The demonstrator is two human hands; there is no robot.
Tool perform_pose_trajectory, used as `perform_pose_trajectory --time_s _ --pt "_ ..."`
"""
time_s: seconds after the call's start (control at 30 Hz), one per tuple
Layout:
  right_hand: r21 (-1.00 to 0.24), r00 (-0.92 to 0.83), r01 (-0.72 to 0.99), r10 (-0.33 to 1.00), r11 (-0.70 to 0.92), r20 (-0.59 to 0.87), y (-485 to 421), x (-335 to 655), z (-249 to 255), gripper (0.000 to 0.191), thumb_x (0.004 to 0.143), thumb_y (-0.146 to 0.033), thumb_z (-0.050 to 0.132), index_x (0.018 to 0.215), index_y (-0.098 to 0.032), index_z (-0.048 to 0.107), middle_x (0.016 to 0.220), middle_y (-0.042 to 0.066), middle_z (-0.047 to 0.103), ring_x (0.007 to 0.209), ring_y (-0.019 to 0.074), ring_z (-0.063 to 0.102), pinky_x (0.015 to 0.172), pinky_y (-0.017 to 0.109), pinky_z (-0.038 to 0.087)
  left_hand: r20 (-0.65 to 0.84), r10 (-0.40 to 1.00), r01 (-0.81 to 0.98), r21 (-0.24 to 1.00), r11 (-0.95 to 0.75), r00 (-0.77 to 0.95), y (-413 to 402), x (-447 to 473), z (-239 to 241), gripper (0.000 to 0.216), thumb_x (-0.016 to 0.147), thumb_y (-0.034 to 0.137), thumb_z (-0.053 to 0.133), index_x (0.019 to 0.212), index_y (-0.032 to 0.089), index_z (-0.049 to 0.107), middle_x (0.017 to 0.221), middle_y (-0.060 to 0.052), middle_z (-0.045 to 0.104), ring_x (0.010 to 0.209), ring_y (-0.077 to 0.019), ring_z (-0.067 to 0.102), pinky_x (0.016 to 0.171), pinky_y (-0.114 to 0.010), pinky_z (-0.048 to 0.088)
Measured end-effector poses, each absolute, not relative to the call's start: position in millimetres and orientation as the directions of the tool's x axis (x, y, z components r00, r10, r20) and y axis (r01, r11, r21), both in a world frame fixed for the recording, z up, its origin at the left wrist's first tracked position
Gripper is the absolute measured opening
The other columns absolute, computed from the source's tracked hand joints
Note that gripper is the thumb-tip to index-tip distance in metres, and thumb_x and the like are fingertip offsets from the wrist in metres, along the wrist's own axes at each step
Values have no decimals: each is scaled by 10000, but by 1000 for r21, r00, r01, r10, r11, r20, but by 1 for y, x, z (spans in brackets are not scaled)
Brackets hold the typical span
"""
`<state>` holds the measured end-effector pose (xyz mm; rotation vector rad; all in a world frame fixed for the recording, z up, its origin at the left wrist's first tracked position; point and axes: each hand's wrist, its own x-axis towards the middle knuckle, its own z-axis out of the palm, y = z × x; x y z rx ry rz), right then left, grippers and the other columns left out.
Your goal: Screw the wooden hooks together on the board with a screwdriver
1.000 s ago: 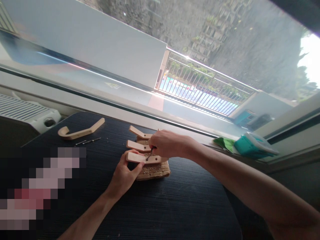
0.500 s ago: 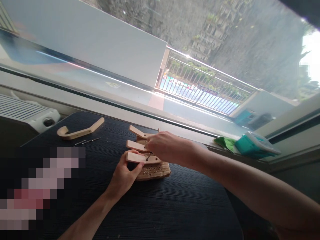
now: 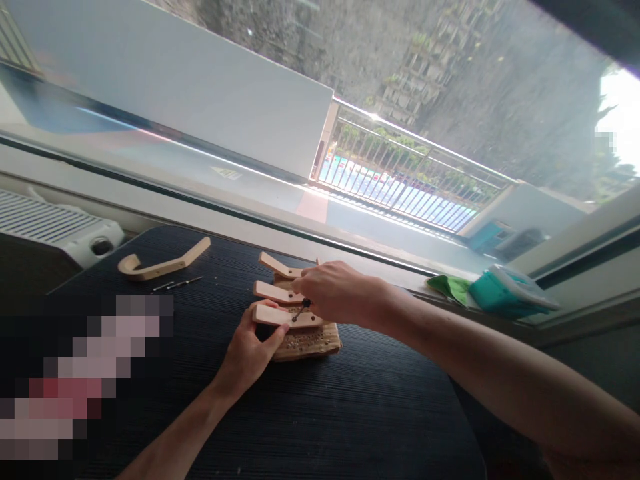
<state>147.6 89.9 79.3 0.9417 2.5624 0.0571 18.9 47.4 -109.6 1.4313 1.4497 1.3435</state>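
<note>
My left hand [image 3: 256, 339] grips the nearest of three pale wooden hooks [image 3: 270, 315], thumb at its near edge and fingers behind. These hooks lie side by side on a ridged block that looks like corrugated cardboard [image 3: 310, 347], its top dotted with small holes. My right hand [image 3: 333, 290] is closed above the hooks, around a small tool with a dark head [image 3: 306, 303] and a thin shaft. The shaft slants down to a hole in the nearest hook. The tool's upper part is hidden by my fingers, so its exact kind cannot be told.
Another wooden hook [image 3: 165, 268] lies on the dark table [image 3: 370, 413] at the back left, with thin metal bits [image 3: 185, 283] beside it. A white radiator [image 3: 60, 223] stands left. A teal box [image 3: 513, 292] and green cloth [image 3: 453, 288] sit on the windowsill.
My right hand has shifted and turned slightly, leaving more of the tool's dark head in sight. My left hand and the hooks stay in place.
</note>
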Motion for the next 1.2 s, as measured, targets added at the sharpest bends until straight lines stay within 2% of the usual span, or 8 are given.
perform_pose_trajectory --time_s 0.1,0.17,0.37,0.6,0.8,0.9,1.0,1.2 --pt "159 -702 598 609 786 -370 83 146 88 236 855 -54 502 1005 -125 670 1009 108 685 845 200 651 609 275 389 209 966 257 952 -166 -151 47 19 -109 315 721 406 640 962 213 576 1016 -42 657 1015 -226 618 954 -367 456" --pt "127 -713 588 586 799 -385 79 143 91 197 876 -52 507 954 -124 673 1025 102 680 845 178 639 631 269 391 220 962 262 949 -173 -160 48 19 -110 318 724 406 637 968 211 577 1014 -45 655 1021 -229 616 956 -373 454" --pt "119 -708 569 558 814 -434 88 140 84 166 857 -42 522 805 -97 670 799 74 669 659 133 585 548 264 309 198 969 245 957 -158 -148 48 19 -112 329 724 397 644 988 215 572 1038 -44 653 1007 -222 618 975 -379 443" --pt "93 -701 616 599 782 -388 101 149 75 184 855 -120 492 866 -120 676 732 62 674 623 130 561 528 265 274 173 972 254 959 -129 -160 48 18 -112 352 710 418 649 986 212 580 1029 -52 657 1026 -235 608 990 -395 430" --pt "210 -733 579 615 788 -290 91 153 74 243 858 -89 500 1050 -139 641 964 97 662 738 175 621 544 258 355 183 971 269 953 -137 -154 47 18 -110 344 711 421 647 979 216 581 1027 -43 659 1024 -231 614 976 -380 443" --pt "206 -782 507 547 837 -299 86 152 74 178 899 -112 500 977 -134 659 1015 103 643 787 193 628 597 284 415 195 968 271 951 -148 -158 47 19 -111 333 718 411 644 980 217 579 1022 -40 655 1021 -229 614 960 -370 453" --pt "162 -801 483 509 861 -317 85 149 75 142 898 -116 526 884 -122 668 978 97 655 851 207 626 678 307 434 215 962 274 948 -164 -166 48 19 -114 312 721 398 645 969 220 581 999 -33 653 1000 -222 617 956 -363 456" --pt "152 -740 533 546 832 -393 94 144 75 157 843 -60 533 812 -108 680 820 82 674 678 159 605 551 267 342 195 967 263 953 -147 -166 49 20 -114 327 717 411 648 970 216 578 1002 -39 656 1006 -228 616 971 -378 443"
